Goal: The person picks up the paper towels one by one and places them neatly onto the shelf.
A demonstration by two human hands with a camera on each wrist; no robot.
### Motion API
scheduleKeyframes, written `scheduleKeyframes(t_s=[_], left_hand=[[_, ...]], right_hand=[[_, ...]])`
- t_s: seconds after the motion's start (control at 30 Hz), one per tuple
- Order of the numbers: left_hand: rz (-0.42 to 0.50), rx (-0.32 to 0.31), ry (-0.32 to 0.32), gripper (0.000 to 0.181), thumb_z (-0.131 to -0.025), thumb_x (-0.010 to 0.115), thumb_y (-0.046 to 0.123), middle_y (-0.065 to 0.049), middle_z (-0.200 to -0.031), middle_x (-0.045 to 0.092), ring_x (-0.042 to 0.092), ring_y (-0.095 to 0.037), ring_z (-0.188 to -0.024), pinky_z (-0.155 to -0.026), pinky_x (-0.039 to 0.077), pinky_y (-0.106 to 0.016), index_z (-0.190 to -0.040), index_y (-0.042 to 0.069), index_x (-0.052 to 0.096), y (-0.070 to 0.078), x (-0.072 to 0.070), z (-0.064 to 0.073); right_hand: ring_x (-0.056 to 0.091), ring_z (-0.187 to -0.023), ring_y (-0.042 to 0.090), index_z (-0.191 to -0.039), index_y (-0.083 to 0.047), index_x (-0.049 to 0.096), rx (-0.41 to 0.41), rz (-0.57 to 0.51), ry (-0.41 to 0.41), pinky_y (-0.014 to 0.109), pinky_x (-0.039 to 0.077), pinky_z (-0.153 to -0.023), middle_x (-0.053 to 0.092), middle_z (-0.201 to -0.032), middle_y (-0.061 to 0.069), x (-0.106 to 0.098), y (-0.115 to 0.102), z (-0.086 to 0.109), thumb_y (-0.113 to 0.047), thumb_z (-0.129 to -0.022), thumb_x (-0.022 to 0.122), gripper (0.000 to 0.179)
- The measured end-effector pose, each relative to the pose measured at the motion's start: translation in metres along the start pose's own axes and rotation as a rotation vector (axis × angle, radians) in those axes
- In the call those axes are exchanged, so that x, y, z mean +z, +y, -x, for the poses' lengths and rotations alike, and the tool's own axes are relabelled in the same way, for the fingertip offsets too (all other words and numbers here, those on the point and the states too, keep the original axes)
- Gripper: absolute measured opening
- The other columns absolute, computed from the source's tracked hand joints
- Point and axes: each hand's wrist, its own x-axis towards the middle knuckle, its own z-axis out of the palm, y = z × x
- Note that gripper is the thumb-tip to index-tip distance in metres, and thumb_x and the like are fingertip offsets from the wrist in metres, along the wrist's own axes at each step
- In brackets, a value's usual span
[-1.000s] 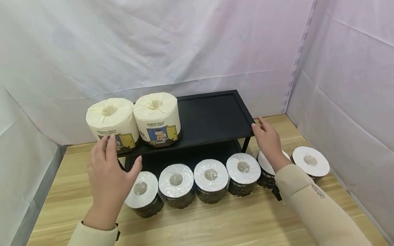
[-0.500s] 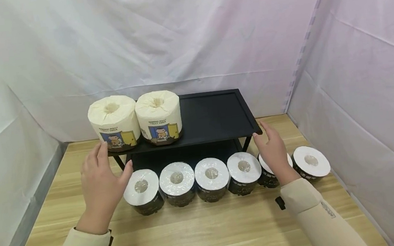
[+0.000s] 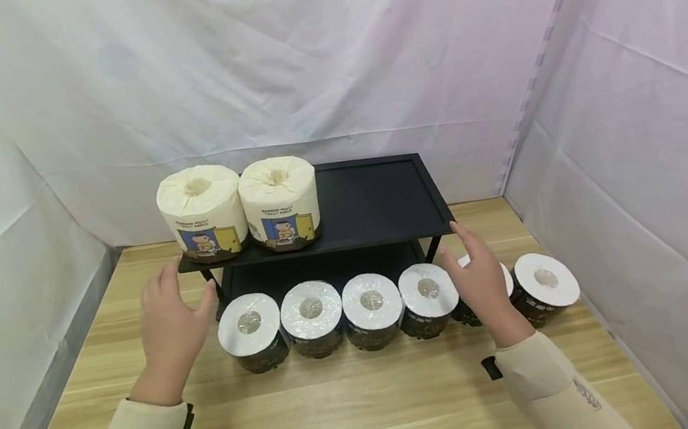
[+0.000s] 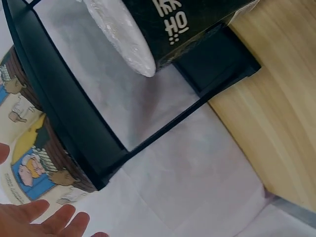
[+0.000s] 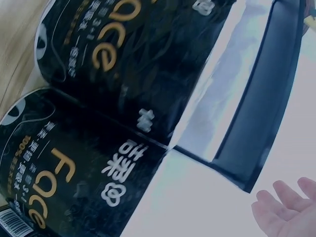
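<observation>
My left hand (image 3: 172, 326) hovers by the left front corner of a black two-tier shelf (image 3: 374, 200), fingers spread and holding nothing. Two cream paper-wrapped toilet rolls (image 3: 203, 206) stand side by side on the shelf's upper left. Fingers relaxed, my right hand (image 3: 481, 280) is near the right front corner, thumb apart from the fingers. It partly hides a black-wrapped toilet roll (image 3: 468, 313) behind it. In the left wrist view, loose fingertips (image 4: 61, 217) show below the cream rolls. The right wrist view has the right fingers (image 5: 286, 202) past the shelf's end.
A row of several black-wrapped rolls with white tops, among them the leftmost roll (image 3: 254, 331) and the rightmost roll (image 3: 543, 284), stands along the shelf's front on the wooden table (image 3: 347, 412). White cloth walls (image 3: 326, 54) enclose the back and sides.
My left hand has drawn back from the left cream roll, down and to the left. My right hand has moved slightly down and right, off the shelf corner.
</observation>
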Motion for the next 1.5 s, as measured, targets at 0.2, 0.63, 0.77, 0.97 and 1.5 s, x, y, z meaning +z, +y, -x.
scheduleKeyframes(t_s=[0.2,0.63,0.77,0.97,1.5], left_hand=[[0.093,-0.129,-0.047,0.061,-0.095,0.054,0.025,-0.034,-0.141,0.039,0.033,-0.051,-0.131,-0.107,0.029,-0.064,-0.143,-0.007,0.036,-0.011,-0.001,-0.009],[0.229,-0.287,-0.173,0.063,-0.102,0.035,0.035,-0.032,-0.146,0.033,0.032,-0.049,-0.133,-0.106,0.031,-0.064,-0.148,-0.007,0.024,-0.024,-0.001,-0.026],[0.248,-0.326,-0.216,0.064,-0.103,0.028,0.038,-0.032,-0.145,0.035,0.033,-0.048,-0.133,-0.107,0.03,-0.063,-0.149,-0.006,0.023,-0.026,0.0,-0.033],[0.282,-0.378,-0.304,0.067,-0.103,0.017,0.043,-0.032,-0.15,0.027,0.026,-0.051,-0.137,-0.108,0.027,-0.065,-0.151,-0.005,0.019,-0.034,0.005,-0.042],[0.288,-0.403,-0.412,0.069,-0.103,0.011,0.043,-0.031,-0.154,0.017,0.015,-0.051,-0.14,-0.111,0.022,-0.064,-0.151,-0.006,0.017,-0.048,0.014,-0.061]], right_hand=[[0.059,-0.086,0.038,-0.147,-0.011,0.042,-0.05,0.037,-0.031,0.047,0.048,-0.074,0.043,-0.147,0.018,0.003,-0.013,0.012,-0.03,-0.098,0.054,0.054],[0.045,-0.132,0.033,-0.137,-0.004,0.053,-0.182,0.017,-0.035,0.055,0.042,-0.102,0.049,-0.143,0.014,0.018,-0.033,0.026,-0.019,-0.091,0.064,0.05],[0.048,-0.128,0.032,-0.137,-0.007,0.053,-0.193,0.024,-0.04,0.054,0.045,-0.099,0.053,-0.139,0.014,0.025,-0.036,0.03,-0.02,-0.089,0.066,0.051],[0.053,-0.124,0.03,-0.137,-0.008,0.053,-0.244,0.054,-0.068,0.051,0.049,-0.095,0.055,-0.137,0.012,0.038,-0.044,0.035,-0.025,-0.089,0.068,0.053],[0.052,-0.126,0.025,-0.134,-0.01,0.056,-0.403,0.074,-0.185,0.045,0.047,-0.1,0.057,-0.136,0.008,0.063,-0.068,0.042,-0.024,-0.088,0.068,0.05]])
